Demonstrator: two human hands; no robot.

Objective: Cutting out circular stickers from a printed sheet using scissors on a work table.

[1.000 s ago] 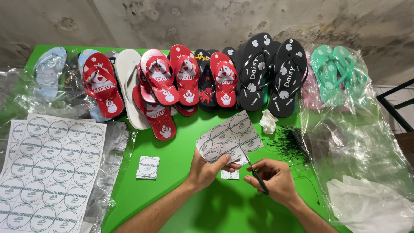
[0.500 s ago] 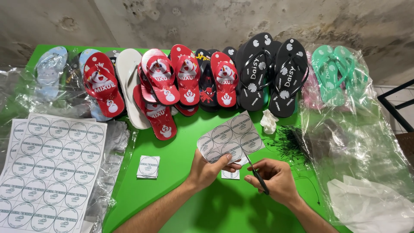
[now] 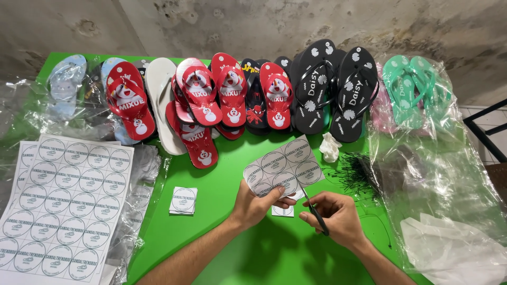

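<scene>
Scissors [image 3: 315, 212] cutting label sheet [image 3: 283, 169]
Left hand [image 3: 256, 203] pinches the sheet; right hand [image 3: 338, 216], at its 3 o'clock, grips the scissors

We have a single view, from a camera worn on the head, looking steeply down and forward over the green surface [image 3: 222, 174]. It sits close above our left hand [image 3: 253, 206] and right hand [image 3: 338, 216] at the lower middle, the forearms entering from the bottom edge. The far edge and the stained wall [image 3: 317, 21] fill the top
</scene>
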